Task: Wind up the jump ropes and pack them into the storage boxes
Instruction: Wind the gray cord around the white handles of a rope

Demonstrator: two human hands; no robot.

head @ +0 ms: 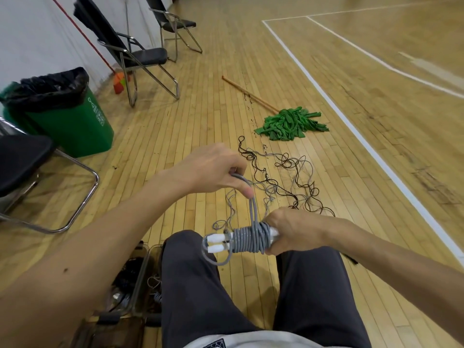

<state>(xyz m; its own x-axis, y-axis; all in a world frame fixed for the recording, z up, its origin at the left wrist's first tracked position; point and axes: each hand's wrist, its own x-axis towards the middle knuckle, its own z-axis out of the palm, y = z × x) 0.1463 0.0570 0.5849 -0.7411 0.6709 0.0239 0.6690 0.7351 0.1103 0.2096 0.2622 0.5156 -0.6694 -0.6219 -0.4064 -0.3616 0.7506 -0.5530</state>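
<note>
Seated. Right hand (291, 231) clamps grey rope (251, 237) bundle at handles, above knees. Left hand (213, 169), at 11 o'clock of bundle, pinches rope's loose loop taut. Keep tension, lay turns side by side, tuck end. Boxes (140, 277) at 7 o'clock; more ropes (288, 177) at 1 o'clock.

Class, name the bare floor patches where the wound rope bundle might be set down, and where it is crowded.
Free: the boards between the green bin and the loose ropes, and the court right of the white line. Crowded: the tangle itself, the mop beyond it, and the storage boxes by the left knee.
</note>
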